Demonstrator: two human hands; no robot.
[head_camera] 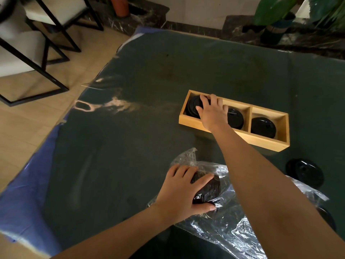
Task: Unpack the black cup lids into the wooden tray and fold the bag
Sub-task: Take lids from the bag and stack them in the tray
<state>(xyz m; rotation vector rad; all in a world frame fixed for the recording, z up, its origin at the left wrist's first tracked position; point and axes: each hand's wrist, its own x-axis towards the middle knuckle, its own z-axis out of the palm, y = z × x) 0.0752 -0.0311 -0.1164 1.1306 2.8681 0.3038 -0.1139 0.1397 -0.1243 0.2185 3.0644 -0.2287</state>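
Note:
A wooden tray (265, 141) with three compartments lies on the dark green table cover. My right hand (212, 113) reaches over its left compartment, fingers on a stack of black lids (192, 107) there. Black lids also sit in the middle compartment (235, 118) and the right compartment (263, 127). Near me, my left hand (183, 191) grips a stack of black lids (209, 187) through the clear plastic bag (229, 230). A loose black lid (305, 174) lies on the table to the right of my right arm.
Another dark lid (326, 217) shows partly at the right edge behind my arm. Black-framed chairs (37, 58) stand on the floor at the left. Potted plants (276, 21) stand beyond the table's far edge. The green cover (149, 81) hangs over a blue sheet.

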